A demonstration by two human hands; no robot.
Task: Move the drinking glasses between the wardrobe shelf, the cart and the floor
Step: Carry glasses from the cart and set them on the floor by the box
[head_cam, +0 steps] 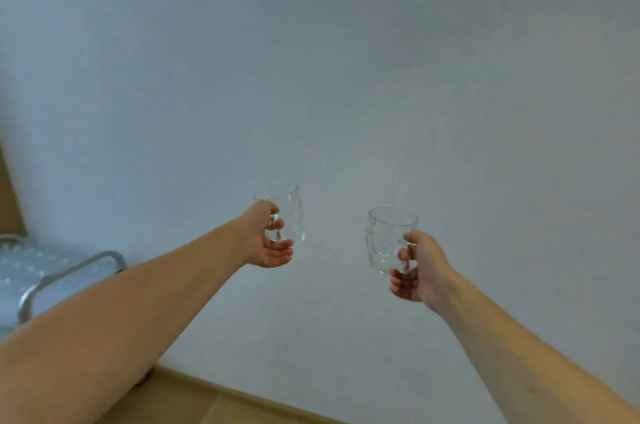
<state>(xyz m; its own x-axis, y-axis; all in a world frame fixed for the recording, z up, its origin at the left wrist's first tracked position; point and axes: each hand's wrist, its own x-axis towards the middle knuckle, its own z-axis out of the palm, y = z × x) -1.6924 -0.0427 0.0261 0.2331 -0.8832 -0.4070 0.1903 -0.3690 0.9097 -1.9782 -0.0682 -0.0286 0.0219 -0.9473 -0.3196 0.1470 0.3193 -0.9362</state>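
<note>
— Two clear glasses, both handled mugs with dimpled walls. Left glass [289,214] carried in the air by the left hand [268,240], upright or nearly so. Right glass [388,238] carried likewise by the right hand [417,269], a little lower in the view. Both looked empty.

— Touching each other?

— No, well apart, with bare white wall [346,60] behind both. Resting on nothing.

— And the grips?

— Left: fingers curled through the handle, thumb side over the top of it, lower fingers loosely bent beneath. Right: much the same, fingers hooked round the handle, the rest cupped under it. Neither spread, neither flat.

— How far along, then?

— Judged mid-carry. Picked up already, set down nowhere yet. Could not tell where from, nor where bound: no wardrobe shelf in view.

— Anything of the cart?

— Possibly, at the left edge: a metal rail [69,271] round a pale surface [27,267], low beside the left forearm. Hard to call it cart for certain. A strip of wooden floor [194,403] along the bottom, well below both glasses.

— So what remained?

— Putting both down, on whichever place was meant. Likely a slow lowering, glass being brittle and held by the handles alone.
</note>
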